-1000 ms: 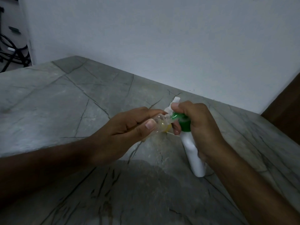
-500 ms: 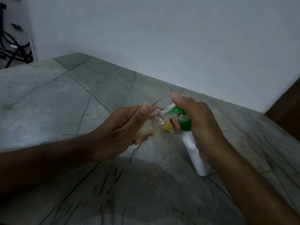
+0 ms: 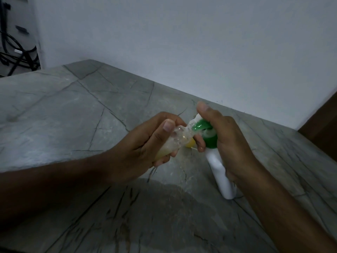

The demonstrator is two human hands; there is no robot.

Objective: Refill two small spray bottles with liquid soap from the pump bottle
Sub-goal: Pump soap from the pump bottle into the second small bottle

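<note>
Spray bottle (image 3: 173,141) tilted in left hand (image 3: 145,147) grip, mouth at pump bottle (image 3: 217,161) nozzle, right hand (image 3: 228,136) clasping

Bare stone counter (image 3: 69,114) left, wall (image 3: 182,52) close behind, possibly cables (image 3: 12,52) far left

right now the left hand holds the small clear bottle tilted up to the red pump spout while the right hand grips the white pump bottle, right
Not quite: the pump spout is green, not red, as the head view shows. The left hand does hold the small clear bottle tilted to it, and the right hand grips the white pump bottle.
</note>
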